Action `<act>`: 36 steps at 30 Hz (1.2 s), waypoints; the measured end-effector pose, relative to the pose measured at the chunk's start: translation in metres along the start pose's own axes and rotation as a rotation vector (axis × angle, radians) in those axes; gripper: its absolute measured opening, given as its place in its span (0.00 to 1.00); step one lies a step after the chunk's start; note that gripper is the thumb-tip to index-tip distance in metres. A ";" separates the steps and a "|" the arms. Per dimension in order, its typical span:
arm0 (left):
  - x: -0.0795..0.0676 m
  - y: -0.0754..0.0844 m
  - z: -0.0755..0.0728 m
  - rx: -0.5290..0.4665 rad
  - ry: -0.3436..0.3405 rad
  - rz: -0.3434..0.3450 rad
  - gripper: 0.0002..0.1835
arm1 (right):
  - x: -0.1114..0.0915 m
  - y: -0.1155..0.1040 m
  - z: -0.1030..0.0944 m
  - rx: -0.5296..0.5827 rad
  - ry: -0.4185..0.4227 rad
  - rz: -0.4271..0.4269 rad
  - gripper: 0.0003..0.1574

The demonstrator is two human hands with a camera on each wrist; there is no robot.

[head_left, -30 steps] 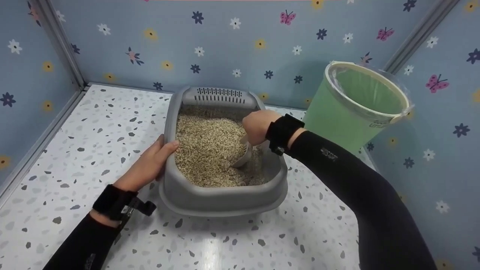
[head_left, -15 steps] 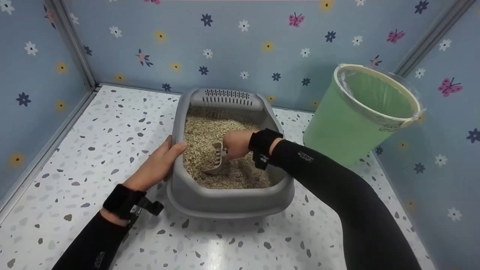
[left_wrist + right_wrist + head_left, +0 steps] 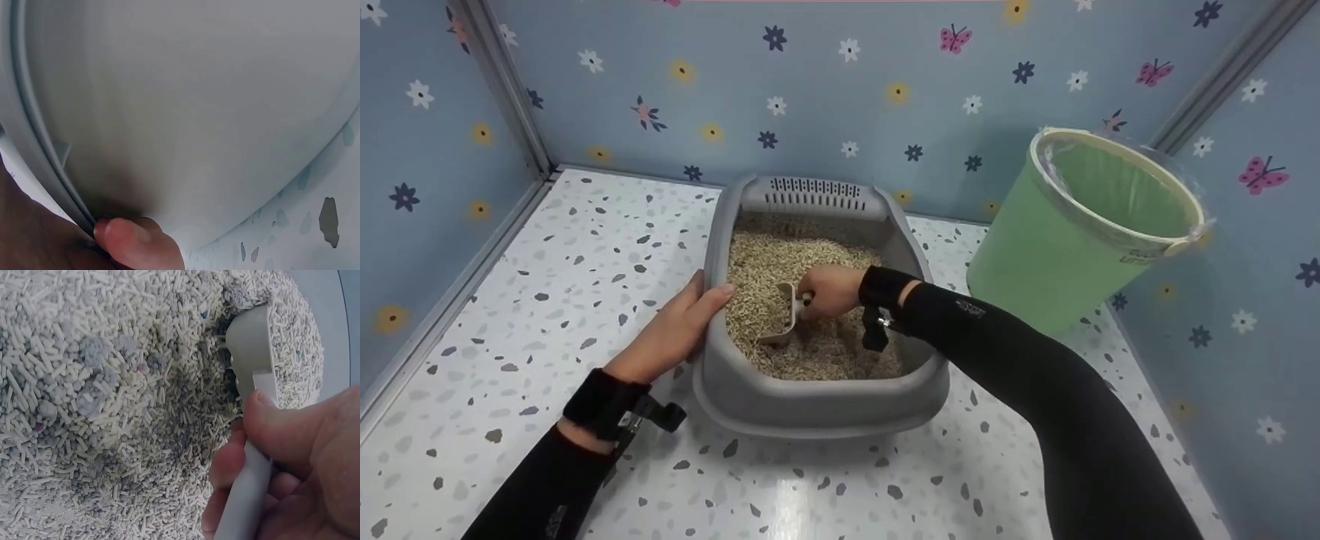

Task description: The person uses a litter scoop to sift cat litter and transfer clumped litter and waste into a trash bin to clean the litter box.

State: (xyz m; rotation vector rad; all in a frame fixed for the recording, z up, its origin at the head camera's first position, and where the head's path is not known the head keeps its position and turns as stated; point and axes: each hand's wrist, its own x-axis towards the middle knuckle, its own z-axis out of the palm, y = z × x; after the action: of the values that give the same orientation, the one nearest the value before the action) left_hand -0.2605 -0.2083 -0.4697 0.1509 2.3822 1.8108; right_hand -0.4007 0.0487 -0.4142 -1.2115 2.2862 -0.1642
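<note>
A grey litter box (image 3: 825,409) stands on the speckled floor, filled with pale pellet litter (image 3: 780,251). My right hand (image 3: 831,291) grips the handle of a light-coloured litter scoop (image 3: 789,315), whose blade is partly sunk in the litter toward the box's left side. In the right wrist view, thumb and fingers wrap the scoop handle (image 3: 247,495), and greyish clumps (image 3: 93,351) lie among the pellets. My left hand (image 3: 675,330) holds the box's left rim, thumb on top. Seen from the left wrist, its fingertips (image 3: 132,233) curl under the rim against the outer wall.
A green bin (image 3: 1027,255) with a clear plastic liner stands to the right of the box, near the corner. Flowered blue panels (image 3: 840,75) rise behind and on both sides. Speckled white floor (image 3: 607,262) surrounds the box.
My right hand has swept the scoop leftward through the litter, from the right side toward the box's left half, leaving darker litter behind it. The left hand keeps its hold on the rim.
</note>
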 end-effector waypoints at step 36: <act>0.004 0.000 0.001 0.007 0.003 -0.005 0.42 | -0.076 0.029 -0.032 0.398 0.272 0.138 0.08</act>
State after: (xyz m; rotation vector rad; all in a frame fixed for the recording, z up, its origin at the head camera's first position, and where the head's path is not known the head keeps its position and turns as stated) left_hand -0.2640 -0.2070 -0.4701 0.1425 2.3889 1.8027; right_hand -0.4043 0.1219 -0.3662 -0.8654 2.4001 -0.7340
